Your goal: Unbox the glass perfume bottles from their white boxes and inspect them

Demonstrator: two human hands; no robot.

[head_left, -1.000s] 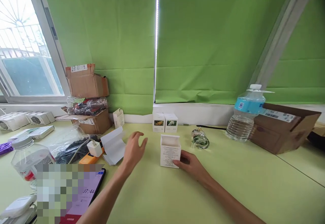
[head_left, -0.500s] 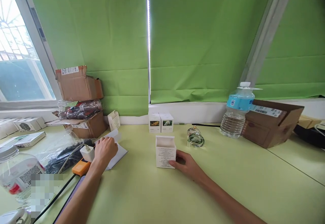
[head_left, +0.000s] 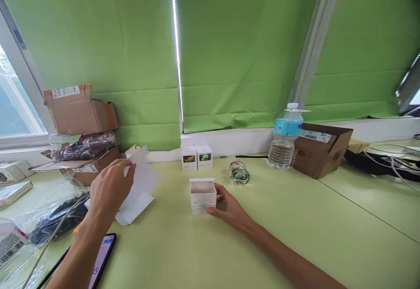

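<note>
White box (head_left: 203, 205) stands upright on the counter (head_left: 183, 254), long axis vertical, open top upward, printed face toward the wearer. Right hand (head_left: 230, 209): grip clamped on its right side. Left hand (head_left: 110, 188): grip pinched on white sheet (head_left: 141, 175), raised aslant.

Print on box (head_left: 203, 203) too small to read, its floor out of sight. Some right hand (head_left: 231, 208) fingers hidden. Left hand (head_left: 111, 188) covers part of paper (head_left: 141, 175). Left forearm (head_left: 80, 254) blocks part of phone (head_left: 104, 254), most of orange block (head_left: 76, 230). Bottle (head_left: 11, 243) cut by left edge, left forearm by bottom.
</note>
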